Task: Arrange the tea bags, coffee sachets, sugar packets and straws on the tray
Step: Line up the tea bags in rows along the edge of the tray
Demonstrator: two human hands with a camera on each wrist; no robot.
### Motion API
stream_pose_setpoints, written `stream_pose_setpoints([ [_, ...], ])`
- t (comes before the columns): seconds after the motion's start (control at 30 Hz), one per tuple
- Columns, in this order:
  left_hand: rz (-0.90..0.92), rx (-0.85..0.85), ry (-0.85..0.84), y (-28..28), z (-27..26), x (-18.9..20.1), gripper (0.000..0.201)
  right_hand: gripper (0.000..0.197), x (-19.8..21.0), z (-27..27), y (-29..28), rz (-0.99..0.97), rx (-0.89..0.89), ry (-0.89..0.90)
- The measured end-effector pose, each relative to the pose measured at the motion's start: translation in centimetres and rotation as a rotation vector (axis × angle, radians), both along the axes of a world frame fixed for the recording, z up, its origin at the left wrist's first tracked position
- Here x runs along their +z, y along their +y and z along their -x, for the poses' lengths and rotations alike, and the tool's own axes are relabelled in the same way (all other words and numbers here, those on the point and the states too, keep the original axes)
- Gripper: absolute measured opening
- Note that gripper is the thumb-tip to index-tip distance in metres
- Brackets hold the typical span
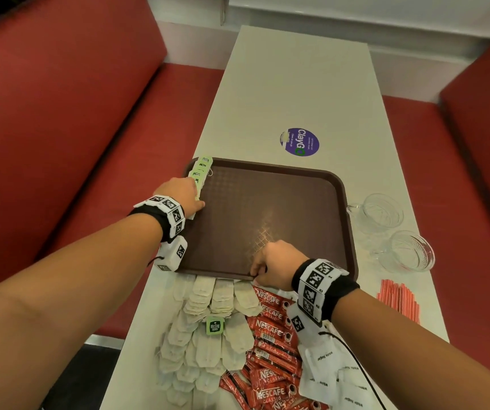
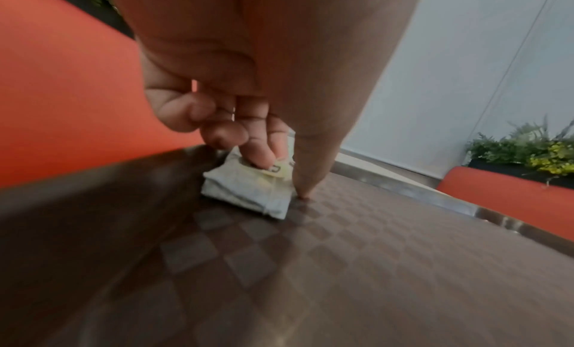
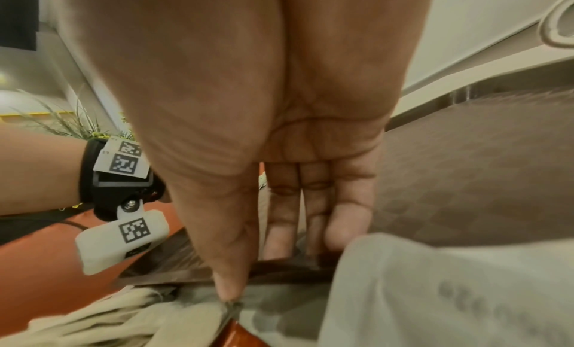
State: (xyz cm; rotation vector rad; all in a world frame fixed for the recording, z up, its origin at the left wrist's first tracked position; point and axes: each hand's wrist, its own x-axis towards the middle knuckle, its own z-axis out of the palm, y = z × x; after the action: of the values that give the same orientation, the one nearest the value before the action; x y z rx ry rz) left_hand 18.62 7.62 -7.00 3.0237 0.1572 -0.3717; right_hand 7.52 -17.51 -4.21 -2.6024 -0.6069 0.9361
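On the left, the left hand [image 1: 185, 193] rested over a row of tea bags [image 1: 201, 173] with green tags laid along the left edge of the brown tray [image 1: 312, 184]; its grip was pressed down on them, fingers [image 2: 259, 153] curled onto the nearest bag and the thumb tip touching the tray floor just beside it. The rest of the tray floor showed only its checked pattern. Nearer the person, a heap of loose tea bags [image 1: 208, 335] lay on the white table [image 1: 291, 84], touching the tray's near rim. The right hand [image 1: 273, 266] sat on that near rim, its grip clamped on the rim with fingers inside the tray and thumb outside. Red coffee sachets [image 1: 270, 344] lay beside the heap, white sugar packets [image 1: 326, 377] right of them. Further right stood two glass cups [image 1: 386, 214], with red straws [image 1: 399, 300] near the table's right edge.
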Motion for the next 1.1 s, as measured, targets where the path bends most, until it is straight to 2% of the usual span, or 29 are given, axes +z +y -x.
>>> stream_pose_setpoints([
  [0.2, 0.005, 0.040, 0.028, -0.2, -0.3, 0.5, 0.042, 0.018, 0.0, 0.0, 0.0, 0.006, 0.000, 0.009],
  [0.27, 0.062, 0.034, 0.017, -0.2, 0.3, 1.3, 0.041, 0.020, 0.1, 0.1, 0.0, 0.015, 0.008, 0.005],
  [0.33, 0.176, 0.013, -0.024, -0.3, 1.6, 2.2, 0.030, 0.026, 0.2, 0.4, 0.1, 0.011, 0.028, -0.001],
  [0.43, 0.370, -0.157, -0.042, -1.1, 5.2, 3.6, 0.015, 0.029, 0.5, 1.0, 0.5, -0.033, 0.095, -0.005],
  [0.5, 0.416, -0.307, 0.027, -1.8, 8.2, 4.2, 0.009, 0.031, 0.6, 1.4, 0.8, -0.043, 0.150, -0.006],
  [0.6, 0.369, -0.494, 0.145, -2.4, 11.9, 3.8, 0.008, 0.040, 0.4, 2.0, 1.1, 0.029, 0.245, -0.009],
  [0.73, 0.302, -0.573, 0.212, -2.9, 14.8, 2.4, 0.021, 0.053, 0.0, 2.4, 1.2, 0.088, 0.312, -0.026],
  [0.8, 0.273, -0.588, 0.196, -3.0, 15.3, 2.0, 0.027, 0.049, -0.1, 2.4, 1.3, 0.102, 0.329, -0.050],
  [0.93, 0.196, -0.627, 0.186, -3.2, 15.8, 1.6, 0.035, 0.026, -0.1, 2.6, 1.4, 0.084, 0.347, -0.080],
  [1.1, 0.193, -0.601, 0.246, -3.4, 16.1, 1.3, 0.045, 0.013, 0.1, 2.7, 0.9, -0.051, 0.207, -0.089],
])
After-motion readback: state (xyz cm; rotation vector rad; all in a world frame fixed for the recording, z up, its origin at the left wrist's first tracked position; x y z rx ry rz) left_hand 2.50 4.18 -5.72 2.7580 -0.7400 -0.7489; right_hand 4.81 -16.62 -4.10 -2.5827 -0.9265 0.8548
